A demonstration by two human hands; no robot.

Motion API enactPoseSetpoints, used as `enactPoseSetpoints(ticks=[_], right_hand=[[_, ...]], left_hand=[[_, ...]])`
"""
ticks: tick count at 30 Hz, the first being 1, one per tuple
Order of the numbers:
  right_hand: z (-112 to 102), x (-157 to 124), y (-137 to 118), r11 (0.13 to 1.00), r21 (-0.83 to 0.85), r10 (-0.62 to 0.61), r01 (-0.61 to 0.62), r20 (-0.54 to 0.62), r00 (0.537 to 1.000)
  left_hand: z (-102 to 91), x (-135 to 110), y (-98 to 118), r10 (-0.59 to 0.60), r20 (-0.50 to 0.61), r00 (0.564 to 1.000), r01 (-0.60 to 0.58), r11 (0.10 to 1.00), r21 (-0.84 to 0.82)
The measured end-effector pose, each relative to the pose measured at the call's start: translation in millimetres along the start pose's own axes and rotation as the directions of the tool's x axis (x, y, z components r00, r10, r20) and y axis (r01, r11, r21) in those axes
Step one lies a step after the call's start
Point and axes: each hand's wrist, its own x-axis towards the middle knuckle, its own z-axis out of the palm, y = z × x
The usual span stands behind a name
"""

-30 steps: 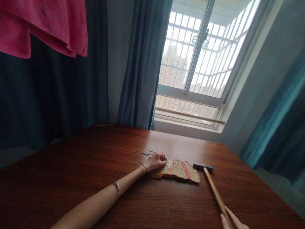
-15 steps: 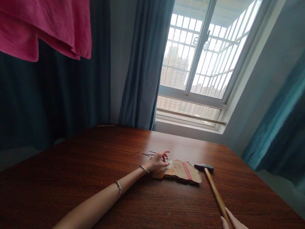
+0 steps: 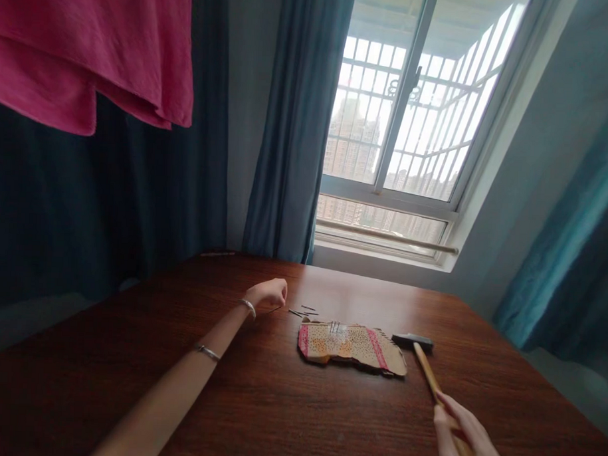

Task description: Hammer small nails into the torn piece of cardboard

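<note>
My left hand (image 3: 270, 291) is closed in a pinch over a single nail (image 3: 276, 309) at the table, left of the loose nails; the fingertips are partly hidden. My right hand (image 3: 466, 436) is wrapped round the wooden handle of a hammer (image 3: 427, 373), whose dark head rests on the table. Between my hands lies a flat, ragged-edged piece of cardboard (image 3: 314, 341) with dots and pink strips. A few thin nails (image 3: 334, 327) stand upright near its far edge. Several loose nails (image 3: 302, 312) lie just behind the cardboard.
The brown wooden table (image 3: 258, 399) runs back toward a barred window (image 3: 397, 125). Blue curtains (image 3: 292, 121) hang at both sides. A pink cloth (image 3: 140, 56) hangs at upper left, above table height.
My left hand has moved left from the upright nails on the cardboard and closed at the lone nail. My right hand has shifted up along the hammer handle.
</note>
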Motion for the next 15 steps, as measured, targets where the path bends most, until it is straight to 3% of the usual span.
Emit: enactPoseSetpoints(ticks=[4, 7, 10, 15], right_hand=[[24.0, 19.4, -40.8, 0.981, 0.178, -0.114, 0.081, 0.184, 0.976], [44.6, 36.8, -66.6, 0.959, 0.252, -0.203, 0.132, 0.284, 0.937], [68.4, 56.8, -82.0, 0.951, 0.291, -0.215, 0.107, 0.37, 0.904], [112.4, 86.9, -80.1, 0.945, 0.318, -0.209, 0.08, 0.395, 0.894]], left_hand=[[0.2, -2.7, -25.8, -0.196, 0.097, 0.976, 0.194, 0.98, 0.035], [3.3, -3.8, -25.6, -0.213, 0.159, 0.964, 0.214, 0.977, 0.014], [6.5, -4.7, -18.8, -0.225, 0.138, 0.964, 0.225, 0.974, 0.014], [11.3, -7.4, -12.1, -0.203, 0.089, 0.975, 0.206, 0.978, -0.029]])
